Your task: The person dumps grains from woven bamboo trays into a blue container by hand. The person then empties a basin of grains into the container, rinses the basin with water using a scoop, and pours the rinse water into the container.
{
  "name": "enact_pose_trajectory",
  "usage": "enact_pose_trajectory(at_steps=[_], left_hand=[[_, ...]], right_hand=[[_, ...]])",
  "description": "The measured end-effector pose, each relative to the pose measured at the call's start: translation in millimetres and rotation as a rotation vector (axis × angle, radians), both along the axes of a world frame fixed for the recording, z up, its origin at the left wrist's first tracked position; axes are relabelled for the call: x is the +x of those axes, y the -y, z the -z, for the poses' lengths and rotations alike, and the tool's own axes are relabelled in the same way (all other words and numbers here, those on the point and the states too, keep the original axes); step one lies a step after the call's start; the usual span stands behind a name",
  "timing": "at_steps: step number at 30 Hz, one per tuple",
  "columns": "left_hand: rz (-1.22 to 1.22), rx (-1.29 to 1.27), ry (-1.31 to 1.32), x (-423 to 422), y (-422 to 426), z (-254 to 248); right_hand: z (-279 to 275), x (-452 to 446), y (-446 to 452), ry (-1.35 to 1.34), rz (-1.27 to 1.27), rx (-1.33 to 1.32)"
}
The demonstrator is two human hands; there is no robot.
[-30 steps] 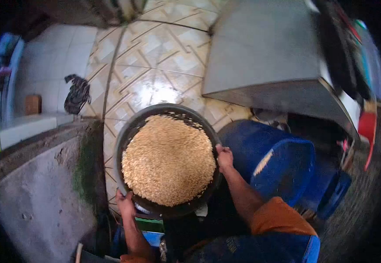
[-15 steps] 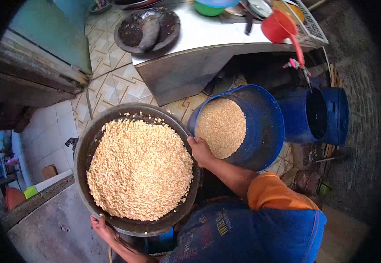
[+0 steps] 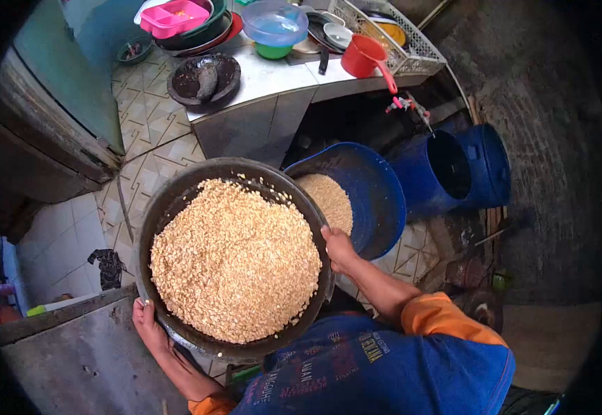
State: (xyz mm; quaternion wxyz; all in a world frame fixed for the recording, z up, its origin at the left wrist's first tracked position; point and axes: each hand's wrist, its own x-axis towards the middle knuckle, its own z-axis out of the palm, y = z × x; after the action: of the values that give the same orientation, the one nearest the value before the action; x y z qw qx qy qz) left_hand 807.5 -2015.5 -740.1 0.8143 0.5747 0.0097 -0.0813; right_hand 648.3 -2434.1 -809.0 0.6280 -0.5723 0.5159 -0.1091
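Observation:
A wide dark basin [image 3: 150, 207] heaped with pale split beans [image 3: 235, 263] is held up in front of my body. My left hand [image 3: 150, 325] is closed on its lower left rim, where a single bean lies near the thumb. On the right side, my right hand [image 3: 340, 247] grips the rim, thumb on top and fingers mostly hidden underneath. Just beyond that hand stands a large blue tub [image 3: 382, 190] containing more pale beans [image 3: 326, 199]. The basin covers part of the tub in this view.
A tiled counter [image 3: 266, 86] carries a stone mortar [image 3: 228, 86] with pestle, bowls, a red dipper [image 3: 363, 57] and a dish rack [image 3: 418, 59]. Blue barrels [image 3: 415, 169] stand beyond the tub under a tap [image 3: 412, 107]. A grey slab [image 3: 73, 353] lies at lower left.
The camera view has shifted, showing more of the counter. The basin now overlaps more of the blue tub and its beans. Both hands keep their hold on the rim.

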Motion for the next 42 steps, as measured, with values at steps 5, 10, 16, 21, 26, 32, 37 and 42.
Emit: enact_pose_trajectory(at_steps=[5, 10, 16, 21, 26, 32, 37, 42], left_hand=[[0.001, 0.002, 0.037, 0, -3, 1], [-0.034, 0.008, 0.056, -18, 15, -17], [0.03, 0.158, 0.178, -16, 35, -46], [0.029, 0.196, 0.227, -27, 46, -75], [0.09, 0.14, 0.337, -26, 32, -67], [0.169, 0.049, 0.298, -35, 47, -79], [0.228, 0.085, 0.252, -36, 71, -106], [0.277, 0.11, 0.285, -33, 103, -131]], right_hand=[[-37, -4, -18, 0.113, 0.05, 0.164], [-5, -8, -5, 0.034, -0.075, 0.034], [123, -11, 34, 0.185, -0.139, 0.193], [43, -30, 24, 0.368, -0.197, 0.408], [96, -35, 14, 0.446, -0.18, 0.273], [109, -36, -3, 0.422, -0.081, 0.434], [111, -40, -10, 0.355, -0.064, 0.538], [99, -39, -2, 0.356, -0.06, 0.606]])
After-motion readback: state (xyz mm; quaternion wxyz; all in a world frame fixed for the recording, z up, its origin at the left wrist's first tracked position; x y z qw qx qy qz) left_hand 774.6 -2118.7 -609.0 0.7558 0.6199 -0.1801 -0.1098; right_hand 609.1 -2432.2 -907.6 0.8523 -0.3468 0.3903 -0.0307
